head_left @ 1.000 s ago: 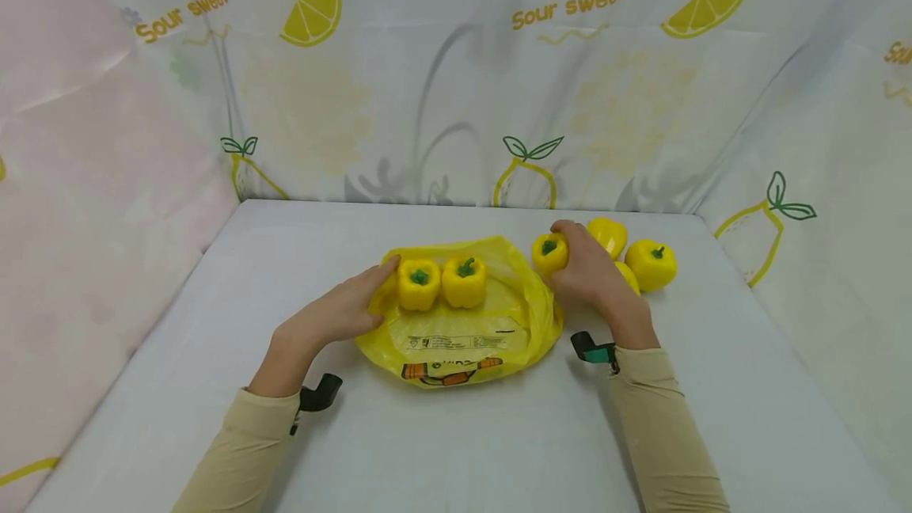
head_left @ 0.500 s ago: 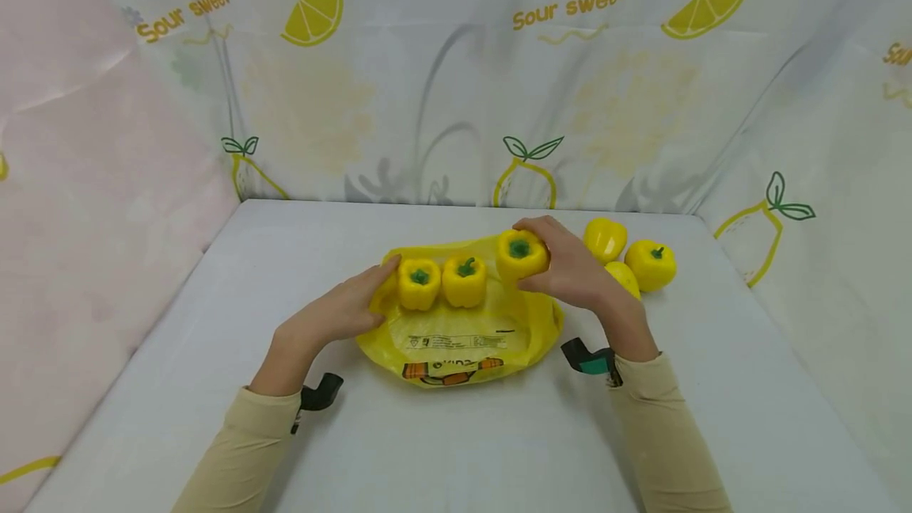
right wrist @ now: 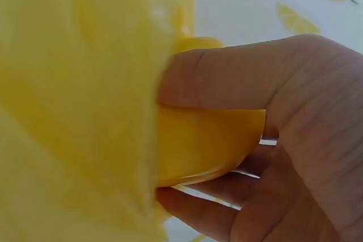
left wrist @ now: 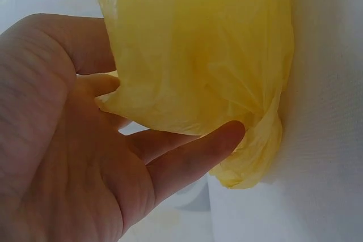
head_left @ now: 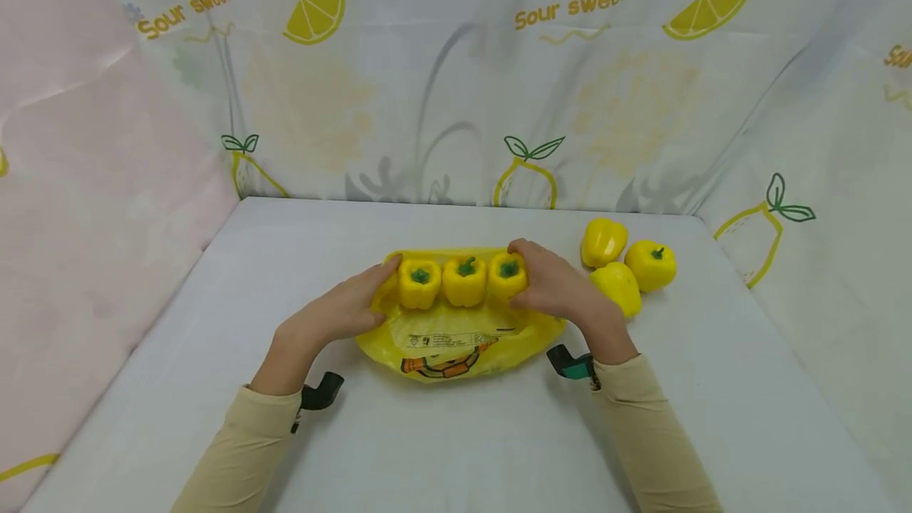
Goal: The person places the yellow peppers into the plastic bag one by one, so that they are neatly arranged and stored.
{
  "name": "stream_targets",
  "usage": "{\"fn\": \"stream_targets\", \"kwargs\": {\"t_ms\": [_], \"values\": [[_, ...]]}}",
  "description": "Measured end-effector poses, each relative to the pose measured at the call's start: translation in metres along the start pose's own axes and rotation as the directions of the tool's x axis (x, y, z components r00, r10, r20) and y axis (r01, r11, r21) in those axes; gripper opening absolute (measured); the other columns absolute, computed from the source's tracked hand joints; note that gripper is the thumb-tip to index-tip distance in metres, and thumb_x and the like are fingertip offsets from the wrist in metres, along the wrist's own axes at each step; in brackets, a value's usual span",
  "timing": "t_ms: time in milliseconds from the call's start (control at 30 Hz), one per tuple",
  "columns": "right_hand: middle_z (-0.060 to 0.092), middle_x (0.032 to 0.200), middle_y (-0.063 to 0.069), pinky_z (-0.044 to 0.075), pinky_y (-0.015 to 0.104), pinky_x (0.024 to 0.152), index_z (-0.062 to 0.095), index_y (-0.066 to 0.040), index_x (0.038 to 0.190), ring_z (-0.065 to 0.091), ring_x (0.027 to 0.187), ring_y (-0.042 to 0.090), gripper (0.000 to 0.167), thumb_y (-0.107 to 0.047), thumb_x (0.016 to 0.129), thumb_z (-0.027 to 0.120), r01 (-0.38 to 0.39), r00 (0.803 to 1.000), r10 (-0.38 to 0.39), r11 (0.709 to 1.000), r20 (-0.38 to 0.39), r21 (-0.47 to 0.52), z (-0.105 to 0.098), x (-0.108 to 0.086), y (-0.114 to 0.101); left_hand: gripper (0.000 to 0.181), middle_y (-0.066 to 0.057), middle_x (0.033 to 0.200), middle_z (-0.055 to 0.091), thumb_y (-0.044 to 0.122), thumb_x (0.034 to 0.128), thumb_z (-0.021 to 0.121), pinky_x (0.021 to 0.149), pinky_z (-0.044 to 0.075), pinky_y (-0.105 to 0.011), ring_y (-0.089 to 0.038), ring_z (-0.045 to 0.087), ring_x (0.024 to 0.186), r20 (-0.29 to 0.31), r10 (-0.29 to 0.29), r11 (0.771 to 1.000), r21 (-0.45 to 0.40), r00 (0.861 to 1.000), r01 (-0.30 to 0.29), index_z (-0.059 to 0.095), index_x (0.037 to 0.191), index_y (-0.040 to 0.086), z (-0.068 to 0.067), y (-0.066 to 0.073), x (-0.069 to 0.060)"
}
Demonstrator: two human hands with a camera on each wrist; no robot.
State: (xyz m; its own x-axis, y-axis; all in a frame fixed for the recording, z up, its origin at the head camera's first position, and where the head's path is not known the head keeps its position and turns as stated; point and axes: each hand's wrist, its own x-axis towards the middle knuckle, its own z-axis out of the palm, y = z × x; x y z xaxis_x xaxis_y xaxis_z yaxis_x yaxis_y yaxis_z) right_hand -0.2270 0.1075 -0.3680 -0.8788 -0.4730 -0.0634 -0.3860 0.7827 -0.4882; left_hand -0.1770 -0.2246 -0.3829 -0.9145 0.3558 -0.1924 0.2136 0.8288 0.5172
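Observation:
A yellow plastic bag (head_left: 435, 347) with printing lies on the table, its mouth facing up. Inside the opening, two yellow bell peppers (head_left: 419, 285) with green stems stand side by side. My right hand (head_left: 559, 279) grips a third bell pepper (head_left: 507, 275) at the right end of that row; in the right wrist view the bag's film hides part of this bell pepper (right wrist: 210, 143). At the bag's left rim, my left hand (head_left: 338, 307) holds the edge of the film, with several fingers loosely bent along the outside of the bag (left wrist: 193, 55) in the left wrist view.
To the right of the bag, three loose yellow bell peppers (head_left: 651, 265) lie close together on the white table (head_left: 456, 450). The nearest loose pepper (head_left: 617, 289) is just behind my right wrist. A printed cloth backdrop (head_left: 399, 101) rises at the table's far edge.
My right hand has carried its bell pepper leftward and down into the bag, beside the other two. The nearest loose pepper has shifted slightly left and nearer. My left hand has stayed put.

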Motion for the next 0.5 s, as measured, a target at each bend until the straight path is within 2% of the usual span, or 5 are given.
{"fn": "stream_targets", "kwargs": {"t_ms": [200, 367, 500], "values": [[0.048, 0.142, 0.013, 0.043, 0.047, 0.111, 0.04, -0.008, 0.138, 0.052, 0.123, 0.028, 0.068, -0.021, 0.084, 0.078, -0.034, 0.999, 0.033, 0.999, 0.026, 0.029, 0.009, 0.005, 0.0047, 0.083, -0.015, 0.165, 0.023, 0.007, 0.0902, 0.058, 0.123, 0.022, -0.057, -0.037, 0.023, 0.152, -0.009, 0.021, 1.0, 0.021, 1.0, -0.021, 0.014, 0.161, 0.012, 0.0007, 0.0003, -0.0002], [0.049, 0.142, 0.011, 0.043, 0.048, 0.112, 0.05, -0.009, 0.129, 0.052, 0.125, 0.029, 0.05, -0.019, 0.087, 0.075, 0.003, 1.0, -0.003, 1.0, 0.01, 0.005, 0.0051, 0.0028, 0.0031, 0.083, -0.018, 0.164, 0.022, 0.007, 0.0903, 0.056, 0.123, 0.021, -0.057, -0.039, 0.023, 0.152, -0.003, 0.013, 1.0, 0.016, 1.0, -0.013, 0.012, 0.161, 0.01, -0.001, 0.0018, -0.0018], [0.048, 0.144, 0.011, 0.041, 0.049, 0.114, 0.057, -0.008, 0.127, 0.051, 0.129, 0.031, 0.045, -0.02, 0.088, 0.075, 0.043, 0.999, -0.043, 0.999, 0.0, -0.012, 0.0029, 0.0023, 0.0032, 0.083, -0.02, 0.164, 0.022, 0.006, 0.0904, 0.056, 0.123, 0.021, -0.058, -0.04, 0.022, 0.151, -0.003, 0.011, 1.0, 0.013, 1.0, -0.011, 0.011, 0.161, 0.01, -0.0014, 0.0023, -0.0028]]}}
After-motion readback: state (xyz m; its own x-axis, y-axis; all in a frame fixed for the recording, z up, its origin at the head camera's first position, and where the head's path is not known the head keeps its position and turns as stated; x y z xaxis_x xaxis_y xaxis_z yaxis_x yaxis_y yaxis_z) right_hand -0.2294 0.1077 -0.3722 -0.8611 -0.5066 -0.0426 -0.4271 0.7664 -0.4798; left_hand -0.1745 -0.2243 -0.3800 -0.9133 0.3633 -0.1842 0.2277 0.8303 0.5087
